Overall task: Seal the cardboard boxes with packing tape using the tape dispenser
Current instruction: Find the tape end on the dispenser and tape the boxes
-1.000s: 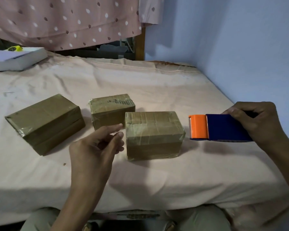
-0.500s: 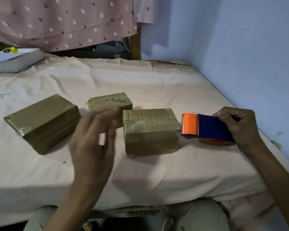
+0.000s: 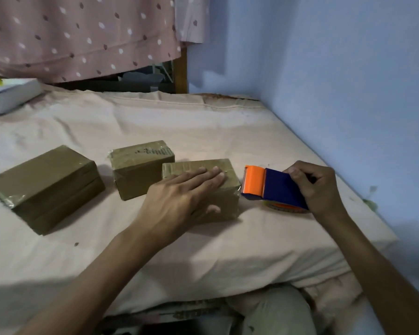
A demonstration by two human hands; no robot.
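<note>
So we're sat at the near edge of the bed, and by the look of it most of the taping is done already. The nearest box has shiny tape round its right end and a strip across the top, though we can't tell if every seam is shut. Our left hand lies flat on its lid, fingers straight and close together, thumb hooked down the near side, pinning it in place. Just right of that box sits the tape dispenser, orange cutter end almost touching the box's right end, roll resting on the sheet. Our right hand is curled round the blue handle, knuckles up, wrist angled in from the right.

Further back, the middle box touches the near one's far left corner and looks wrapped in tape too. The left box sits well apart, glossy at its near corner. We reckon one more strip here, maybe a check of the others.
</note>
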